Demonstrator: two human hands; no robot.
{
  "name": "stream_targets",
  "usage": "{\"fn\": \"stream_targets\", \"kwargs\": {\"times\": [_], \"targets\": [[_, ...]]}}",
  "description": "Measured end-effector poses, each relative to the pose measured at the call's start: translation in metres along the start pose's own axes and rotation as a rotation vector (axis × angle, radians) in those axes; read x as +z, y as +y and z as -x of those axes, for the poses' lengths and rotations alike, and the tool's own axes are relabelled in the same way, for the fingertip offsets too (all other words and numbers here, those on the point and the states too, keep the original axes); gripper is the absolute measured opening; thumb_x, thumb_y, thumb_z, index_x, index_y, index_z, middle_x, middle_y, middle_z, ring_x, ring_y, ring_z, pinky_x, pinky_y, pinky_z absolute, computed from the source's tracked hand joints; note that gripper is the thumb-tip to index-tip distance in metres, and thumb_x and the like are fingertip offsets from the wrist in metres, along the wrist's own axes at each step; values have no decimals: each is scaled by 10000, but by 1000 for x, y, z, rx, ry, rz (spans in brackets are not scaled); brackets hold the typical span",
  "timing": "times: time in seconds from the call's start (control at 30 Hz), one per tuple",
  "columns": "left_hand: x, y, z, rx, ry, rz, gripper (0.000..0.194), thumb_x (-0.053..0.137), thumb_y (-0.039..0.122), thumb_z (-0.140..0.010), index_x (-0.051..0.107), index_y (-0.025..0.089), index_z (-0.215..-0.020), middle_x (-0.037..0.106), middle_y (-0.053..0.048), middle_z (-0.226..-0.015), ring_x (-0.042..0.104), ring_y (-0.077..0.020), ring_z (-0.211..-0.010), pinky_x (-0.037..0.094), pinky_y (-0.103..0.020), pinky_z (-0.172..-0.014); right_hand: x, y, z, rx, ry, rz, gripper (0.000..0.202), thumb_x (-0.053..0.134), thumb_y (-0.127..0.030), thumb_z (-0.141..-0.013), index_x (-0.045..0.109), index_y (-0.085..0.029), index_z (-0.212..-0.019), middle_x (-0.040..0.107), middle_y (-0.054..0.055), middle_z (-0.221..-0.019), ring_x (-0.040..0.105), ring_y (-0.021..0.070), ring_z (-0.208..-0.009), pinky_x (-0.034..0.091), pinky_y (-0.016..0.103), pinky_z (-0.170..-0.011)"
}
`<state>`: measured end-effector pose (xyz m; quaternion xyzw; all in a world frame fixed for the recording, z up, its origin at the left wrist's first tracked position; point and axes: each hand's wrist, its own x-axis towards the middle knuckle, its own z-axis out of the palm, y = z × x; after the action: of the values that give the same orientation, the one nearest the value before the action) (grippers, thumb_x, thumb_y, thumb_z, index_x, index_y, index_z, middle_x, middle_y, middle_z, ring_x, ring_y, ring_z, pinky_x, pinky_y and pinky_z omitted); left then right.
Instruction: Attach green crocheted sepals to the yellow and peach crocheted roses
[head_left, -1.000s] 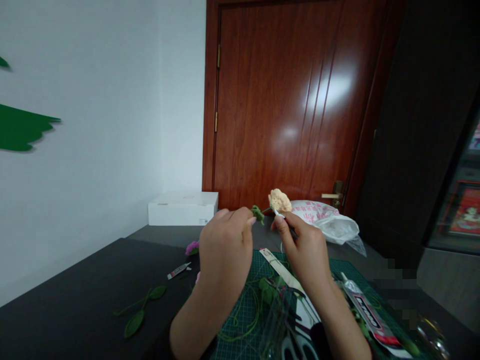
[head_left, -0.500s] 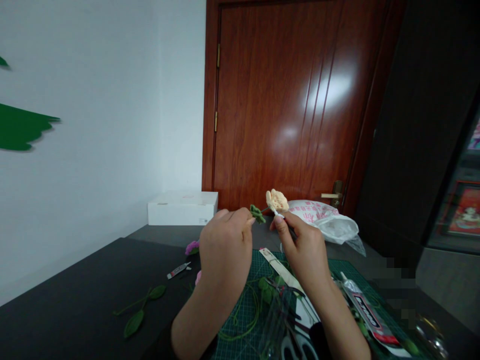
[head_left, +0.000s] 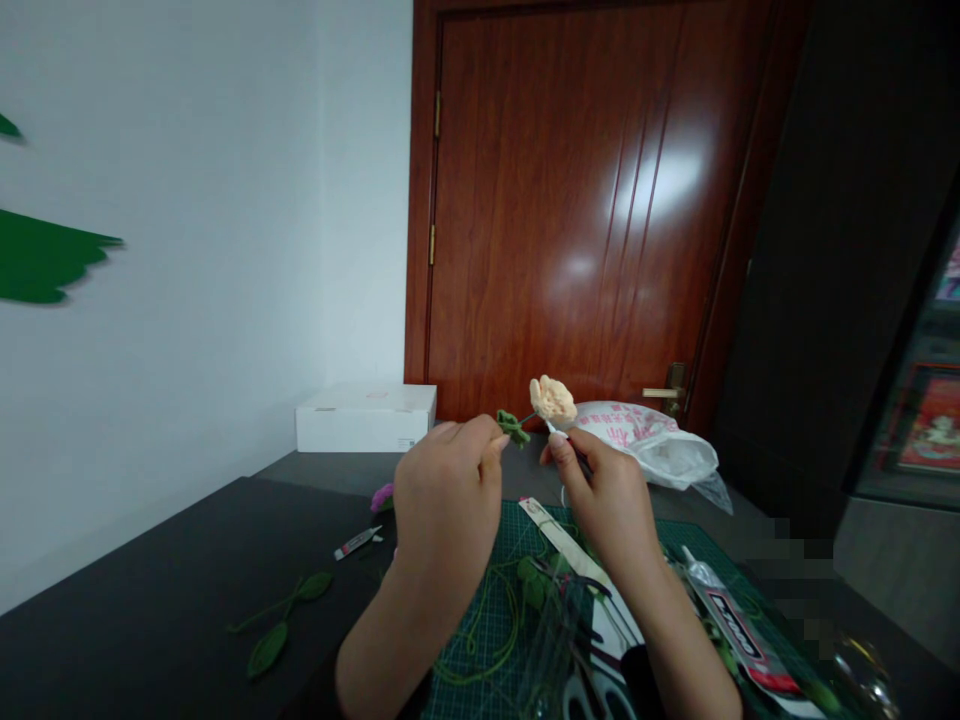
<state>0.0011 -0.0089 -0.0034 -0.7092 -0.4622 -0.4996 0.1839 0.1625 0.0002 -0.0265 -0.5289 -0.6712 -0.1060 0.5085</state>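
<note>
A cream crocheted flower is held up above the table, its thin wire stem running down-left to a green crocheted sepal piece. My left hand is closed, thumb and fingers pinching the stem just behind the green piece. A short stretch of bare wire shows between the green piece and the bloom. My right hand is closed too, pinching a slender white-tipped item whose tip meets the underside of the bloom. The rest of that item is hidden by my fingers.
A green cutting mat carries scissors, green yarn, a ruler-like strip and a large glue tube. Leftward lie a small tube and a leafy sprig. Behind are a white box and a plastic bag.
My left hand has shifted slightly left with the green piece, and a bit more wire shows below the bloom. The right hand has barely moved.
</note>
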Motion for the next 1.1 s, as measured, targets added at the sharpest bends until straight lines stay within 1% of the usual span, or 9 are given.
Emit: {"fn": "stream_targets", "kwargs": {"times": [0.07,0.23,0.33,0.5,0.67,0.93,1.1], "targets": [[0,0,0,-5,5,1,175,534,158,-879,684,199,-799,708,-43,-735,620,-208,-723,395,-313,-647,-1,1,0,-8,2,-12,389,428,-380,-979,689,-207,-748,670,10,-592,603,169,-531,329,250,-525],[-1,0,0,-35,-36,-9,175,533,163,-881,678,200,-790,713,-39,-737,616,-210,-703,369,-313,-623,-2,-1,1,-31,-38,-58,371,439,-385,-977,673,-210,-750,680,5,-620,616,169,-555,332,251,-538],[-2,1,-1,-47,-80,-1,180,536,175,-882,671,201,-765,695,-30,-699,594,-196,-652,337,-304,-588,-1,-1,1,-7,-47,-75,366,439,-388,-979,669,-212,-754,681,8,-624,616,175,-565,341,253,-557],[-3,1,-2,-87,-130,90,187,534,211,-896,670,200,-768,655,-7,-639,550,-162,-566,293,-287,-543,0,0,0,24,-32,-90,373,429,-400,-981,667,-213,-764,687,19,-628,619,190,-583,351,260,-587],[0,-2,-2,-123,-159,182,210,508,238,-913,666,204,-778,627,5,-611,528,-148,-549,282,-281,-542,0,-1,1,48,-20,-76,365,431,-401,-978,670,-215,-774,676,17,-633,594,187,-575,334,263,-584],[3,-6,-4,-170,-199,282,225,492,253,-907,665,193,-776,644,-13,-659,535,-152,-588,293,-277,-558,2,-1,2,78,-8,-79,373,432,-415,-975,668,-218,-764,672,20,-635,590,191,-591,316,262,-587],[7,-9,-4,-167,-211,329,241,470,259,-910,659,190,-777,650,-21,-682,538,-156,-604,310,-276,-566,3,-2,2,87,0,-101,374,428,-416,-976,668,-220,-767,665,11,-645,575,181,-583,305,261,-581]]}}
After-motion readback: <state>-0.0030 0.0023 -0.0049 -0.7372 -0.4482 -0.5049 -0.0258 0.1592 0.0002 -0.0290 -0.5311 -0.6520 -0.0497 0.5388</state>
